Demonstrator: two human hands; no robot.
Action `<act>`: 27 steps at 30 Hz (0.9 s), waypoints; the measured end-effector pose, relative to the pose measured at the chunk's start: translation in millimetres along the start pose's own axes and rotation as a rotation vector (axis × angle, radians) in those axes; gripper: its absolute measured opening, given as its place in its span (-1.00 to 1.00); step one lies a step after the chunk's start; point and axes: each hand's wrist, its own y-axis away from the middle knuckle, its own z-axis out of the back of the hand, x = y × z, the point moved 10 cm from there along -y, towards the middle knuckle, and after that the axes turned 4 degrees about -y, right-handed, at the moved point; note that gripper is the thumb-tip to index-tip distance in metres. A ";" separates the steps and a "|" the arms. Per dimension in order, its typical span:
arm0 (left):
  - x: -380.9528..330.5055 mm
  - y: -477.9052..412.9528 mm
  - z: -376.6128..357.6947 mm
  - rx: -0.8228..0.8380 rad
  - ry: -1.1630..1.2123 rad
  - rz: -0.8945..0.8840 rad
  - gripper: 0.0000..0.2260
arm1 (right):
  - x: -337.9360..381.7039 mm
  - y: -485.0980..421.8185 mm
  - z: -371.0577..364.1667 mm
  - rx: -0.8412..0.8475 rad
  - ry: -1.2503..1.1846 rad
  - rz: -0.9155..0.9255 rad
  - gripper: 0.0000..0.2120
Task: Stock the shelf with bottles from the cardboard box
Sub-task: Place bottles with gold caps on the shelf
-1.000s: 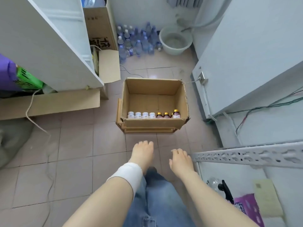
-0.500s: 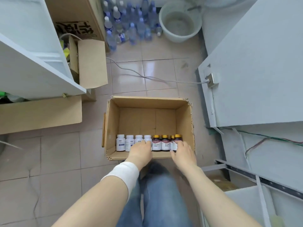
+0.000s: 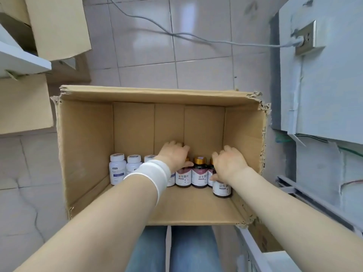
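An open cardboard box (image 3: pixel 157 94) stands on the tiled floor in front of me. A row of bottles lines its near side: white bottles (image 3: pixel 117 169) on the left, dark gold-capped bottles (image 3: pixel 200 173) on the right. My left hand (image 3: pixel 173 154), with a white wristband, reaches over the middle of the row. Its fingers curl over the bottle tops and its thumb lies against a dark bottle (image 3: pixel 183 178). My right hand (image 3: pixel 228 163) grips the rightmost dark bottle (image 3: pixel 222 190), thumb on its front. That bottle sits a little nearer to me than the row.
A white shelf board (image 3: pixel 23 61) and other cardboard boxes (image 3: pixel 59 26) are on the left. A grey panel with a socket (image 3: pixel 306 36) and a cable (image 3: pixel 176 34) is on the right. A metal shelf rail (image 3: pixel 314 197) runs below it. My jeans (image 3: pixel 172 250) show beneath the box.
My view has moved closer over the box. Both hands have gone from the box's near rim down inside it and have closed on bottles in the row.
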 end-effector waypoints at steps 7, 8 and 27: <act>-0.1 2.5 -1.6 0.111 0.228 0.037 -0.49 | 2.1 8.9 -2.3 0.054 -0.291 -0.003 -0.42; -0.1 6.6 0.3 0.084 0.285 0.042 -0.50 | 2.1 10.1 -5.2 0.081 -0.399 -0.026 -0.40; 40.1 237.6 63.5 -0.437 1.494 0.085 -0.86 | 2.6 185.6 22.8 -0.616 -2.035 -0.202 -0.63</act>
